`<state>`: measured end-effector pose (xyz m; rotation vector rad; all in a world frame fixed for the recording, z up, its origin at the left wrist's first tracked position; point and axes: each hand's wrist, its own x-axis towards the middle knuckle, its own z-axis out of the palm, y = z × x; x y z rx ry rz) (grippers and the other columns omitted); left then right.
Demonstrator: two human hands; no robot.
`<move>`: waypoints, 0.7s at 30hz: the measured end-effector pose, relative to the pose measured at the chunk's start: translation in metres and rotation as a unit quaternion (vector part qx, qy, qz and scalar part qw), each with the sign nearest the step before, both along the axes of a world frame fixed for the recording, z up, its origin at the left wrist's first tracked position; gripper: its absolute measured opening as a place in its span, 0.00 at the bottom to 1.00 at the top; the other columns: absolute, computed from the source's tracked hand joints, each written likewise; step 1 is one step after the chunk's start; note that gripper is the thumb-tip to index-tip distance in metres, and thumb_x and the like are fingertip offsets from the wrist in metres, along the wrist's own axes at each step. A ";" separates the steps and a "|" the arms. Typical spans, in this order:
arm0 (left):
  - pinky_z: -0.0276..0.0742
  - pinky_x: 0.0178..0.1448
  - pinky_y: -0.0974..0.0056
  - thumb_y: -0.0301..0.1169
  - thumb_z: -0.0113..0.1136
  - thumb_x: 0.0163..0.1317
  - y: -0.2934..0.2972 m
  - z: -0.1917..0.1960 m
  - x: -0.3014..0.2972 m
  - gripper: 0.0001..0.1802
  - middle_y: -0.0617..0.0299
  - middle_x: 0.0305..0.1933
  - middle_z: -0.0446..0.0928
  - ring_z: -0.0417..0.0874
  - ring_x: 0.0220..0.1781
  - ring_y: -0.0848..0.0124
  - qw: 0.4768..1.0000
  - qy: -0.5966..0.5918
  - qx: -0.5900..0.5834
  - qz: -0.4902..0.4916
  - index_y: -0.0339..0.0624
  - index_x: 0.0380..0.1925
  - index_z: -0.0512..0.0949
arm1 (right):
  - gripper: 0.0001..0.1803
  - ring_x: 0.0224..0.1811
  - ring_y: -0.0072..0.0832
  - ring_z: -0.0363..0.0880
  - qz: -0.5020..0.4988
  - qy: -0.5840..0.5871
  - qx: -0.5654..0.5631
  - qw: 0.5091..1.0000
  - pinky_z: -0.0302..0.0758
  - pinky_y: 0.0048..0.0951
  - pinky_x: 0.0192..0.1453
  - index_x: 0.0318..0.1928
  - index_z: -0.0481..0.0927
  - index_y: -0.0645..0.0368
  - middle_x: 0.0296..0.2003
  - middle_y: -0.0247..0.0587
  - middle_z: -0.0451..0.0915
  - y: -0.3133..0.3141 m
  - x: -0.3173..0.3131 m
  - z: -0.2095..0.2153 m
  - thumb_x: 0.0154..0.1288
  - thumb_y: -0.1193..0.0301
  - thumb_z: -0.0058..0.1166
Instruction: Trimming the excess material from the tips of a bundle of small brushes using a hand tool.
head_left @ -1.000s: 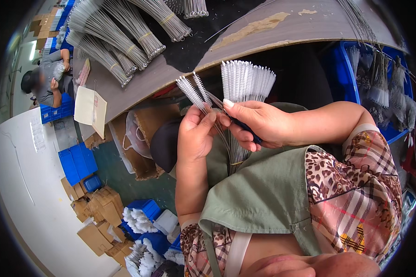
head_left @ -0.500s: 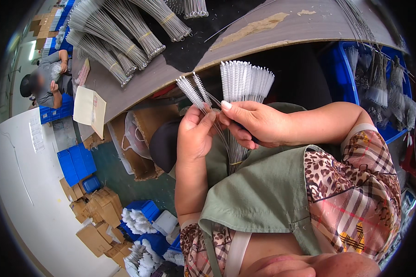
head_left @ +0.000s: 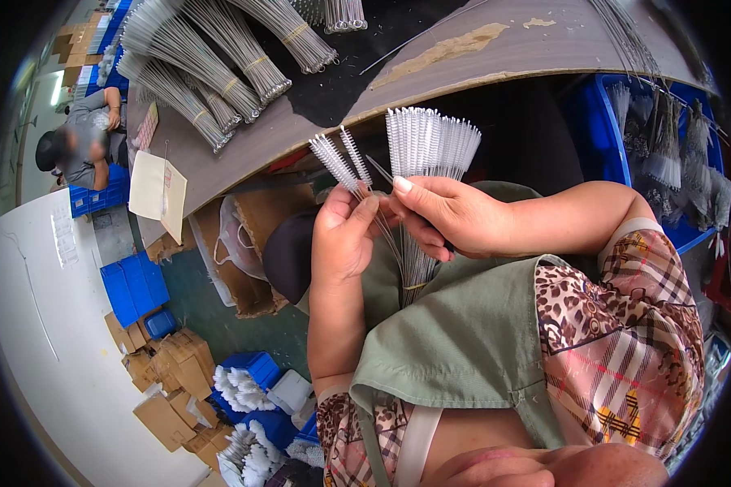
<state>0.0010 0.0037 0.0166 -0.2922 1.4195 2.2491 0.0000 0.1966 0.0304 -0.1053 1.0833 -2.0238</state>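
My left hand (head_left: 345, 233) pinches a few thin wire-handled brushes (head_left: 333, 162) between thumb and fingers, their white bristle ends pointing up and away. Close beside it, my right hand (head_left: 459, 215) is closed round a slim pointed metal tool (head_left: 378, 169) with a dark end showing below the fingers; its exact kind is hidden. The tool's tip lies just right of the pinched brushes. Behind the right hand stands a thick bundle of the same brushes (head_left: 430, 140), white bristles up. Its wire stems (head_left: 414, 272) are tied with a yellowish band and rest against my green apron (head_left: 455, 341).
Banded brush bundles (head_left: 244, 65) lie on the table (head_left: 430, 81) ahead. A blue crate (head_left: 601, 138) with more brushes stands at right. Cardboard boxes (head_left: 179, 361) and blue bins (head_left: 256, 369) fill the floor at lower left. Another person (head_left: 85, 150) sits at far left.
The pointed tool in my right hand has shifted slightly, its tip showing more clearly beside the brushes. My left hand stays nearly still. The person at far left has moved their hands.
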 end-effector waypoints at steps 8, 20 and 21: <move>0.80 0.44 0.58 0.25 0.52 0.62 -0.002 -0.003 0.000 0.08 0.56 0.35 0.77 0.81 0.36 0.64 1.000 0.001 -0.013 0.019 0.37 0.40 0.68 | 0.25 0.15 0.18 0.66 0.036 -0.017 0.027 0.999 0.62 0.18 0.19 0.41 0.68 0.62 0.16 0.30 0.63 0.000 0.002 0.000 0.73 0.51 0.28; 0.80 0.45 0.58 0.24 0.52 0.62 0.000 -0.004 0.001 0.09 0.55 0.36 0.77 0.82 0.37 0.63 1.000 0.017 -0.009 0.012 0.36 0.42 0.68 | 0.24 0.15 0.19 0.68 0.052 -0.028 0.065 0.996 0.65 0.21 0.19 0.35 0.68 0.60 0.16 0.31 0.65 0.003 -0.003 -0.005 0.72 0.51 0.30; 0.81 0.45 0.59 0.24 0.53 0.62 0.001 -0.001 0.001 0.09 0.55 0.36 0.77 0.82 0.37 0.64 0.999 0.014 -0.025 0.018 0.36 0.42 0.68 | 0.24 0.15 0.19 0.68 0.054 -0.028 0.067 0.996 0.65 0.21 0.19 0.35 0.68 0.60 0.16 0.31 0.65 0.004 -0.005 -0.004 0.72 0.51 0.30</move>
